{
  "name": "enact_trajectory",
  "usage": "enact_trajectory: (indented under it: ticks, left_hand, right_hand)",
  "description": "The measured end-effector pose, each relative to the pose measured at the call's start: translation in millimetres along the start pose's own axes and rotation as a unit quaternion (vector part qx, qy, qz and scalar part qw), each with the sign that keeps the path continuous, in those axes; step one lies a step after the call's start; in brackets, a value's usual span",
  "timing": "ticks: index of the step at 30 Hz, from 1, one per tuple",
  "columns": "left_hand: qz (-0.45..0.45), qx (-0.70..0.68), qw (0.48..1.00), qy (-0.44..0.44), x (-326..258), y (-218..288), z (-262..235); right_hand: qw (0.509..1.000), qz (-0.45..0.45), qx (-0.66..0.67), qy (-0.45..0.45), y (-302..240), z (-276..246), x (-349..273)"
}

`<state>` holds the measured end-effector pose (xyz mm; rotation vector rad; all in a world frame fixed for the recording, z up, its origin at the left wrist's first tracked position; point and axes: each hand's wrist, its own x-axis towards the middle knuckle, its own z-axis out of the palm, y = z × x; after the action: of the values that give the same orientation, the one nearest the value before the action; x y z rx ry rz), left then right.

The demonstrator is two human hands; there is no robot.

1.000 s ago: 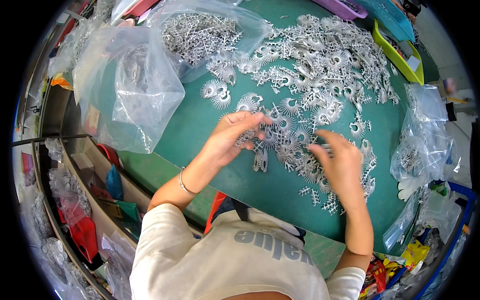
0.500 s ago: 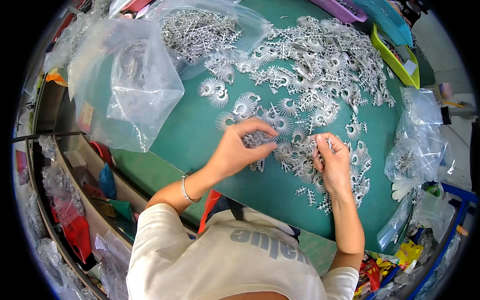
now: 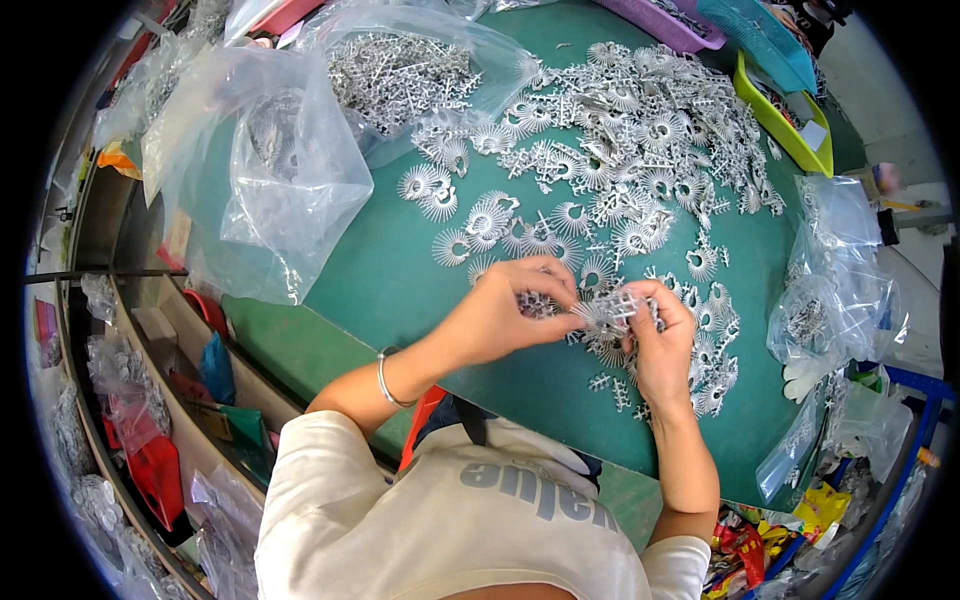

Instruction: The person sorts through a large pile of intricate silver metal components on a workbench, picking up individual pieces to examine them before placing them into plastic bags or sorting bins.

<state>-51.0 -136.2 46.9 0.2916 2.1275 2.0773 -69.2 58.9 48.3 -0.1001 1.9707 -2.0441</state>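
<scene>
Left hand [image 3: 520,318]: curled, partly closed; grey pieces [image 3: 537,304] are cupped in the palm, apparently so the fingertips are left free.
Fan-shaped piece [image 3: 596,317]: pinched at the left fingertips, between both hands; fine detail blurred.
Right hand [image 3: 664,340]: closed, thumb against fingers, on branched pieces [image 3: 622,303].
Loose pile [image 3: 660,130]: spread ahead, presumably for easy reach.
Surface: green table [image 3: 400,265].
Room: divided shelf [image 3: 210,335] at left; lime basket [image 3: 800,148] at far right.

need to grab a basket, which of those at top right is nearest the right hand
The yellow-green basket; the purple basket and blue basket sit farther up, away from the right hand.
</scene>
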Motion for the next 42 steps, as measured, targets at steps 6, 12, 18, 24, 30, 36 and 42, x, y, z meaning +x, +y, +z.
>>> enact_trajectory:
  ticks: [6,12,18,24,30,36,42]
  left_hand:
    - [-0.034,-0.147,0.985,-0.081,5,-8,-7]
    - [-0.003,-0.077,0.996,-0.043,3,3,-5]
    - [0.041,0.028,0.996,0.075,5,-7,-15]
    - [0.088,0.312,0.933,0.157,-6,-7,-26]
    - [0.083,0.377,0.913,0.130,-15,-5,-22]
    - [0.037,0.337,0.941,0.005,-15,1,-31]
    - [0.035,0.179,0.982,0.042,6,2,-31]
  right_hand:
    - [0.968,0.171,0.163,-0.079,-1,-5,3]
    - [0.998,0.061,0.028,-0.007,4,10,-2]
    - [0.996,0.046,-0.070,-0.015,-2,-8,10]
    - [0.936,-0.052,-0.347,0.003,-1,-30,1]
    - [0.861,-0.075,-0.501,0.046,-1,-24,20]
    - [0.837,-0.084,-0.541,-0.028,3,-23,24]
    - [0.942,-0.007,-0.333,-0.038,-6,-38,35]
